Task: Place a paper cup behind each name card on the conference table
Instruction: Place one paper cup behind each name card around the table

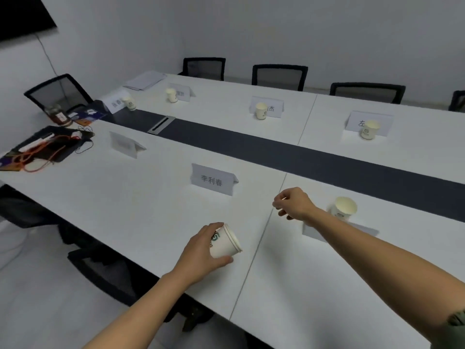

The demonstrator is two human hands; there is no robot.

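My left hand (201, 250) grips a stack of white paper cups (225, 244), tilted to the right, low over the near side of the white conference table (141, 205). My right hand (293, 204) hovers with fingers curled and nothing in it, just left of a paper cup (343, 209) standing beyond a name card (314, 231) that my forearm partly hides. A name card with dark characters (214, 180) stands ahead with no cup by it, as does another card (124, 144) further left. Across the table, cups (368, 129) (261, 110) (171, 94) (129, 103) stand by the far cards.
A dark strip (276, 152) with a cable hatch runs down the table's middle. Bags, cords and a jar (57, 115) clutter the left end, with papers (146, 80) at the far corner. Black mesh chairs (279, 76) line the far side, others stand at the near edge (100, 268).
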